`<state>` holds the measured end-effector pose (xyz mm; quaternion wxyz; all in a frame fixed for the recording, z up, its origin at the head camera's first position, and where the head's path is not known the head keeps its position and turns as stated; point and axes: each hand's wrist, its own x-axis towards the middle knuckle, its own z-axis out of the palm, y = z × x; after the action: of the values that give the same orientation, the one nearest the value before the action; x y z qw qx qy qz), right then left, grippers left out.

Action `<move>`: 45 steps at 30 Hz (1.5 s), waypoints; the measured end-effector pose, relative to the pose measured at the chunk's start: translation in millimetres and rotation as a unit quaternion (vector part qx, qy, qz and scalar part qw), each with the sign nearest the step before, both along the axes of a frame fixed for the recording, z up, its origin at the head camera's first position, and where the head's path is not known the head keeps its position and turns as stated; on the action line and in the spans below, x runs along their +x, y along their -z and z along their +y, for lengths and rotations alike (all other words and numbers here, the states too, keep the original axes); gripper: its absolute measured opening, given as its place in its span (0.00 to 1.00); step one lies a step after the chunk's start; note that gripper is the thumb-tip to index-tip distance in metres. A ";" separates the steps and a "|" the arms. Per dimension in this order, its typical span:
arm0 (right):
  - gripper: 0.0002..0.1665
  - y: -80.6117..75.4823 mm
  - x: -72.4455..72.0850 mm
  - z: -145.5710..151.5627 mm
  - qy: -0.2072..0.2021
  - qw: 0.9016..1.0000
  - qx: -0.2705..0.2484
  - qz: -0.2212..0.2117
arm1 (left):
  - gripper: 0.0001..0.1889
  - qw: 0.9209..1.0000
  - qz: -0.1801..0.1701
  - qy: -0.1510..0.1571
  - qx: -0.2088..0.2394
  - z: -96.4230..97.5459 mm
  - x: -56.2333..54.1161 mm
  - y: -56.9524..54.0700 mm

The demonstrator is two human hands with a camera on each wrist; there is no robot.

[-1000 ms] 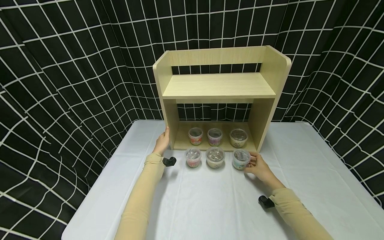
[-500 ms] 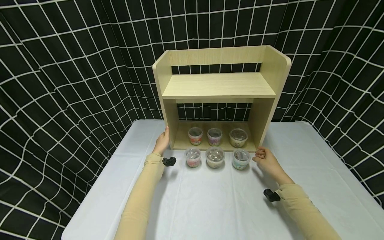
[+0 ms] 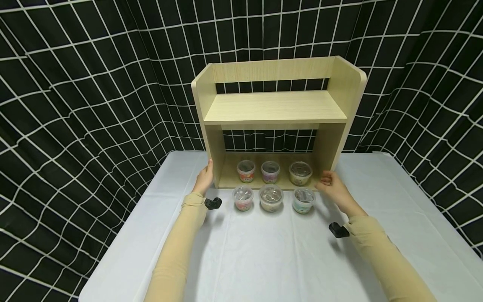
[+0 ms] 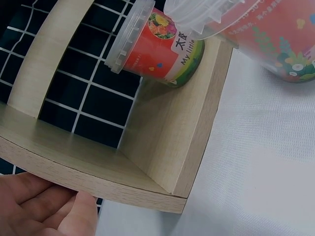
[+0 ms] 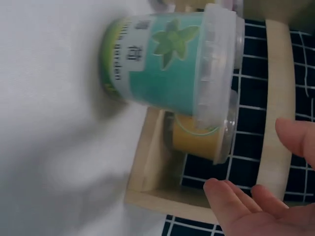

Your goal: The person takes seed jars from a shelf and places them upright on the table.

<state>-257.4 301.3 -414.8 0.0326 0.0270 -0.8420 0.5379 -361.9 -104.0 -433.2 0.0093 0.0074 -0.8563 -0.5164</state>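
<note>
A pale wooden shelf unit (image 3: pixel 276 107) stands on the table. Against the outer face of its left side panel rests my left hand (image 3: pixel 204 179), low down near the front edge. My right hand (image 3: pixel 335 191) is at the lower front of the right side panel and holds nothing; its thumb and fingers are spread apart in the right wrist view. Nearest to it is a lidded tub with a teal label (image 3: pixel 303 200). Beside that stand a cream tub (image 3: pixel 271 199) and a pink tub (image 3: pixel 243 198), all in front of the shelf.
On the bottom board stand a red-labelled tub (image 3: pixel 246 171), a purple tub (image 3: pixel 270 172) and a yellowish tub (image 3: pixel 300 173). A white cloth (image 3: pixel 260 256) covers the table. Black cloth with a white grid (image 3: pixel 94 105) hangs around it.
My right hand has let go of the teal tub, moved right off it, then gone up and forward to the right side panel. The left hand and the tubs have stayed put.
</note>
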 end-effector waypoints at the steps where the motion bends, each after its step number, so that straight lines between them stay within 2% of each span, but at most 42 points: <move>1: 0.40 -1.3 -1.8 -0.8 -0.001 1.000 -0.003 -0.003 | 0.44 1.000 0.000 0.000 0.000 0.1 0.4 -0.5; 5: 0.47 -6.4 -8.1 -4.4 0.000 1.000 -0.012 -0.012 | 0.44 1.000 -0.002 0.001 0.001 -0.1 0.8 -1.6; 13: 0.51 -12.2 -19.9 -11.8 0.009 1.000 -0.005 -0.023 | 0.44 1.000 -0.009 0.008 0.008 -0.4 1.7 -2.7; 25: 0.57 -8.1 -36.4 -18.7 0.022 0.999 0.028 -0.041 | 0.46 1.000 -0.012 0.019 0.009 -2.5 2.6 -0.5; 34: 0.60 -4.9 -51.3 -19.5 0.025 0.997 0.049 -0.053 | 0.45 1.000 0.001 0.012 -0.004 -1.6 2.2 -1.7; 45: 0.62 -6.6 -57.5 -22.6 0.024 0.994 0.074 -0.082 | 0.44 1.000 0.006 0.006 -0.015 -0.9 4.0 -2.9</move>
<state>-315.0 278.7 -408.2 -0.0257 -0.0345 -0.8797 0.4735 -357.9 -104.9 -430.3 0.0117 -0.0013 -0.8637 -0.5039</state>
